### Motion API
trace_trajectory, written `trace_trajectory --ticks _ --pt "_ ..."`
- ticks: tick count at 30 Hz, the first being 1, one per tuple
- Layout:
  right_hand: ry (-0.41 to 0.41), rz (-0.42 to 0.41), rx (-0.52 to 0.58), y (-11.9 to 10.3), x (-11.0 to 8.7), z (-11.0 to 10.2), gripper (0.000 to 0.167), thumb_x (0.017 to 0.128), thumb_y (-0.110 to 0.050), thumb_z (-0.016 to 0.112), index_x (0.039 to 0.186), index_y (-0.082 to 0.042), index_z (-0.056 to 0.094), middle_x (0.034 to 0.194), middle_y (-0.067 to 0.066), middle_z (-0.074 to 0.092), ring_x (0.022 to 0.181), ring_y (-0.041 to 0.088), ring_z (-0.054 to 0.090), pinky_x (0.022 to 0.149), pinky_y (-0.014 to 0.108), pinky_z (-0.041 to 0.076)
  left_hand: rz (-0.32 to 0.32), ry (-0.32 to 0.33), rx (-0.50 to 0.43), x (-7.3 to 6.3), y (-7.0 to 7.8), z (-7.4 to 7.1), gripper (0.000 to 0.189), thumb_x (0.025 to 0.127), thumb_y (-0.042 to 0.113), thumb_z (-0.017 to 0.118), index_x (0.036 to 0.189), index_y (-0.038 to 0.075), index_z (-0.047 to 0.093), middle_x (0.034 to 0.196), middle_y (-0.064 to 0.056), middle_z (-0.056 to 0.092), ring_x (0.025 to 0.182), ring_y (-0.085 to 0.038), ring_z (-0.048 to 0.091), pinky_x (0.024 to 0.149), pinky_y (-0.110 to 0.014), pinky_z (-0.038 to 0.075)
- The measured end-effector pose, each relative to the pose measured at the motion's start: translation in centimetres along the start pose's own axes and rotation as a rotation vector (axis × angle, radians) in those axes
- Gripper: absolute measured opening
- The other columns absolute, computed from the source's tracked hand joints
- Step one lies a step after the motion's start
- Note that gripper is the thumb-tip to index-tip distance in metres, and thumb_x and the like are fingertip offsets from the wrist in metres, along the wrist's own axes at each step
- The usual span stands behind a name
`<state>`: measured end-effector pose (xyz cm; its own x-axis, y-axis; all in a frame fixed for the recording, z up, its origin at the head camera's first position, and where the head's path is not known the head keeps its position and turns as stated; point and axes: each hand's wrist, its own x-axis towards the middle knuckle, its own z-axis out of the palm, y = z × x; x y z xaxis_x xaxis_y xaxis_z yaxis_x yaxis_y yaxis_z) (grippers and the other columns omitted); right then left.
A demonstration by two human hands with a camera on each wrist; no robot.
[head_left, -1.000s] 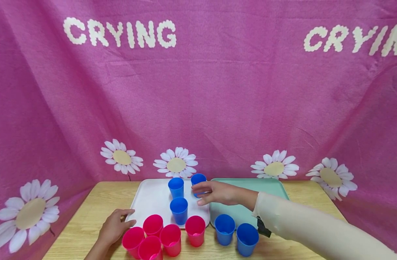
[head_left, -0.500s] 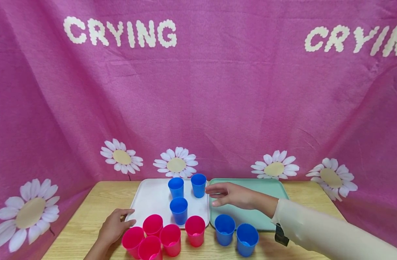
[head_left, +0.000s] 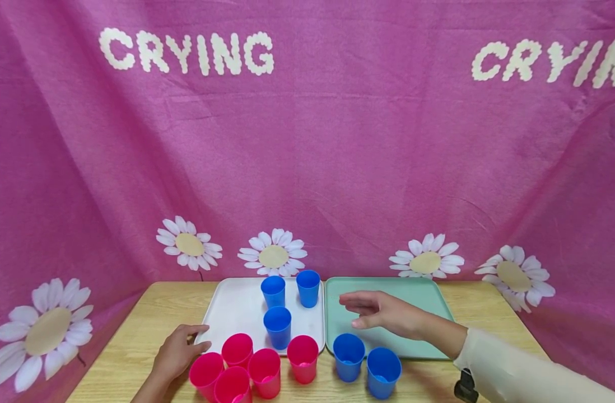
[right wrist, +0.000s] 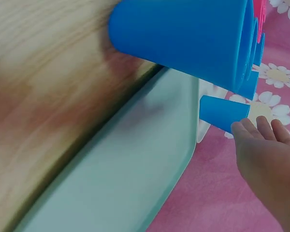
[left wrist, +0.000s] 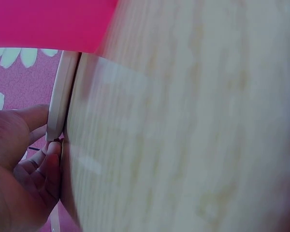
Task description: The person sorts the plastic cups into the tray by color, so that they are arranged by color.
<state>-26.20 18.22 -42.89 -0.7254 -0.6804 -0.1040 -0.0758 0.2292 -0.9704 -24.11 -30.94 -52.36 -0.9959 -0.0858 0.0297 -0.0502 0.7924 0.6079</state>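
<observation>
At the white tray's (head_left: 237, 310) front left corner is my left hand (head_left: 173, 352), its thumb and curled fingers holding the rim; the left wrist view shows the tray's edge (left wrist: 64, 96) between them. Three upright blue cups stand on that tray: a back left cup (head_left: 273, 292), a back right cup (head_left: 308, 289) and a front cup (head_left: 278, 327). My right hand (head_left: 388, 314) hovers over the green tray (head_left: 418, 347) with fingers extended, holding nothing. Two more blue cups, a left one (head_left: 348, 358) and a right one (head_left: 383, 373), stand in front of the green tray.
Several pinkish-red cups stand along the front, including one (head_left: 303, 359) before the white tray and one (head_left: 206, 376) close to my left wrist. The wooden table (head_left: 489, 313) ends at a pink curtain (head_left: 338, 168) with daisies.
My right hand has moved away from the back right blue cup, rightward and slightly nearer, to above the green tray. The cups and my left hand stay in place.
</observation>
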Motion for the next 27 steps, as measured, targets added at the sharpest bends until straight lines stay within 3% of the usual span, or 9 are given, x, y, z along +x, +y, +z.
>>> trace_trajectory --ticks 18,27 --pt "0.058 -0.072 0.076 1.9 -5.4 0.1 0.065 0.103 -0.014 0.064 0.155 0.009 0.033 0.16 0.031 0.034 0.151 0.051 0.025 0.109 0.023 0.045 0.023 0.012 0.005 -0.1 -0.1 0.0 0.04 0.087 0.016 0.081 0.124 0.003 0.074 0.121 -0.021 0.065 0.121 -0.047 0.059 0.098 -0.062 0.048" --pt "0.061 -0.057 0.121 3.1 -7.3 0.8 0.065 0.104 -0.016 0.062 0.157 0.007 0.032 0.161 0.032 0.03 0.15 0.026 0.04 0.109 0.018 0.042 0.008 0.006 0.005 -0.3 0.4 -0.2 0.04 0.088 0.016 0.08 0.125 0.003 0.073 0.121 -0.02 0.065 0.12 -0.047 0.06 0.098 -0.063 0.048"
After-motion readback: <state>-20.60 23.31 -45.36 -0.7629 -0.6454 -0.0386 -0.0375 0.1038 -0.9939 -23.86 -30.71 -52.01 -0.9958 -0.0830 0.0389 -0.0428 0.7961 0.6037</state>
